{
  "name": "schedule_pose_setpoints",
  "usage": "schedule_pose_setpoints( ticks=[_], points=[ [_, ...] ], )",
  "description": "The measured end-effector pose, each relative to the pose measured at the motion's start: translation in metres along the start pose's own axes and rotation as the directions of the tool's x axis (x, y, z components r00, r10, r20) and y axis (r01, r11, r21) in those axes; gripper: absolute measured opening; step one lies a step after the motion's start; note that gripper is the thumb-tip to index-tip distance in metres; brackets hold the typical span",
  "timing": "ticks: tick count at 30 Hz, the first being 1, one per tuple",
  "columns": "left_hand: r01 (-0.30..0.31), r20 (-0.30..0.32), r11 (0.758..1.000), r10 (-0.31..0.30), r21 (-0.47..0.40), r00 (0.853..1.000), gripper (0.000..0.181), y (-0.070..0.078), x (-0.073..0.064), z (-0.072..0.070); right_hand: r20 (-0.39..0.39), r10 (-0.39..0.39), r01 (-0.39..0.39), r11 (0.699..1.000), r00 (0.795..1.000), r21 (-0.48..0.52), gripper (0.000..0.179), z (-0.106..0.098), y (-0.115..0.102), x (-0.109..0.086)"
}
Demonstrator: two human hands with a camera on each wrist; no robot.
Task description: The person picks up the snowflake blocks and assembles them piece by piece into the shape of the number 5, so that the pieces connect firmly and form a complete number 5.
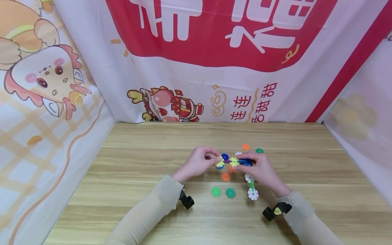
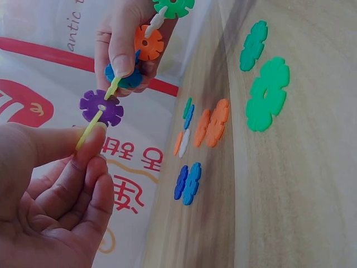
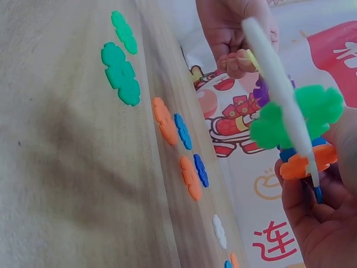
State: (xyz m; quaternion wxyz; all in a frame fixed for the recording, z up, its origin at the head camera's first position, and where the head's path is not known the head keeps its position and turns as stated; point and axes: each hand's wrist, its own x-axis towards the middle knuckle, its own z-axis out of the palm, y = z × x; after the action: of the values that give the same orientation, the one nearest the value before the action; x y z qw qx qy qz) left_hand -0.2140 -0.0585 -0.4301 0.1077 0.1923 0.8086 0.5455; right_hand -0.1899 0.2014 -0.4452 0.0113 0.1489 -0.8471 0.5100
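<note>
My left hand (image 1: 200, 163) pinches a yellow notched plastic disc (image 2: 87, 135) edge-on between thumb and index finger. That disc meets a purple disc (image 2: 89, 104), whose other side joins a second yellow disc (image 2: 113, 87). Facing it, my right hand (image 1: 263, 170) grips the chain around a blue disc (image 2: 131, 82), thumb on top. From there the chain runs on through an orange disc (image 2: 146, 51), a thin white disc (image 2: 155, 22) and a green disc (image 3: 270, 127), with a white disc (image 3: 279, 84) at its near end, hanging below the right hand. Both hands are above the table.
Loose discs lie beneath and around the hands on the wooden table (image 1: 147, 211): light green (image 1: 216, 192), dark green (image 1: 230, 193), orange (image 1: 226, 176), blue (image 1: 225, 156), and several more farther back. A printed cloth (image 1: 190, 85) stands behind the table, with more at both sides.
</note>
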Motion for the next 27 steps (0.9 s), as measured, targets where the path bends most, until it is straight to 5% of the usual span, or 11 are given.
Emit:
schedule_pose_setpoints(
  ticks=[10, 20, 27],
  points=[
    [-0.021, 0.026, 0.999, 0.022, -0.025, 0.999, 0.011, 0.000, 0.001, 0.000, 0.063, -0.011, 0.007, 0.998, 0.998, 0.057, 0.036, 0.004, -0.008, 0.001],
    [-0.023, 0.081, 0.998, 0.027, -0.059, 0.996, 0.011, 0.002, 0.000, 0.000, 0.131, -0.170, 0.149, 0.977, 0.977, 0.153, 0.010, 0.005, -0.008, 0.008],
    [-0.041, 0.083, 0.995, 0.049, -0.092, 0.995, 0.010, 0.003, -0.002, 0.001, 0.129, -0.177, 0.154, 0.973, 0.976, 0.170, 0.010, 0.004, -0.010, 0.007]
  ],
)
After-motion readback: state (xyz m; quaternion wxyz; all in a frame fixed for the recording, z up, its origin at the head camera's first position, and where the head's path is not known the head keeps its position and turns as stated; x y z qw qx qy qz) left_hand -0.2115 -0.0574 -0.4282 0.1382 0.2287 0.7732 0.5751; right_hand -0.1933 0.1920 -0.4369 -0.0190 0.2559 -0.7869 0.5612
